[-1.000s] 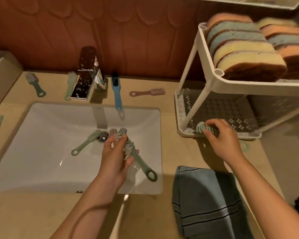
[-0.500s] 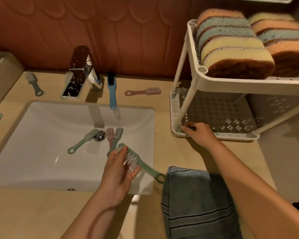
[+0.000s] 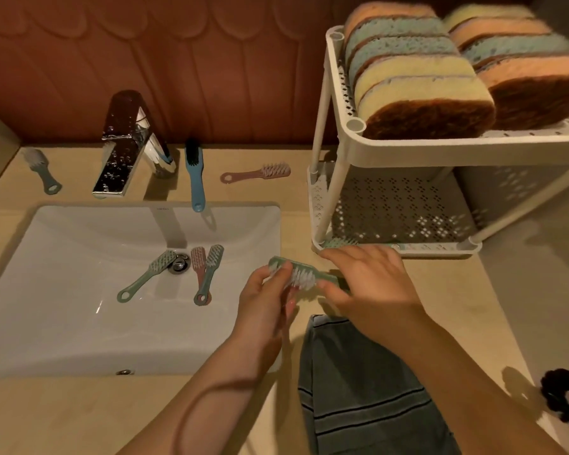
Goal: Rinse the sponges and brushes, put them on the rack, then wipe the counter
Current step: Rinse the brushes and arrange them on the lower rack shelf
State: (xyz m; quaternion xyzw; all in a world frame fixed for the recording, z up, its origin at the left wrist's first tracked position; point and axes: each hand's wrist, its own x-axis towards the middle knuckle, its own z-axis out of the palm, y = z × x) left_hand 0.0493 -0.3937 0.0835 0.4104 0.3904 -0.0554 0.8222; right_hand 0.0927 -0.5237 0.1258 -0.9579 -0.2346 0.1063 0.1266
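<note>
A green brush (image 3: 301, 273) with white bristles hangs over the sink's right rim. My left hand (image 3: 266, 297) grips its head end and my right hand (image 3: 368, 284) closes on its handle end. Three brushes lie in the white sink (image 3: 79, 323) near the drain: a green one (image 3: 145, 275), a pink one (image 3: 199, 267) and a teal one (image 3: 211, 270). Another green brush (image 3: 342, 242) lies at the front of the lower shelf of the white rack (image 3: 408, 146). Several sponges (image 3: 421, 77) fill the top shelf.
On the counter behind the sink lie a grey-blue brush (image 3: 41, 170), a blue brush (image 3: 194, 174) and a pink brush (image 3: 258, 172). The chrome faucet (image 3: 125, 142) stands at the back. A striped grey towel (image 3: 368, 389) lies at the front right, a black object (image 3: 565, 399) at the far right.
My right hand left a green brush on the rack's lower shelf and came back to the left. My left hand carried its brush right from over the sink, and both hands now hold it.
</note>
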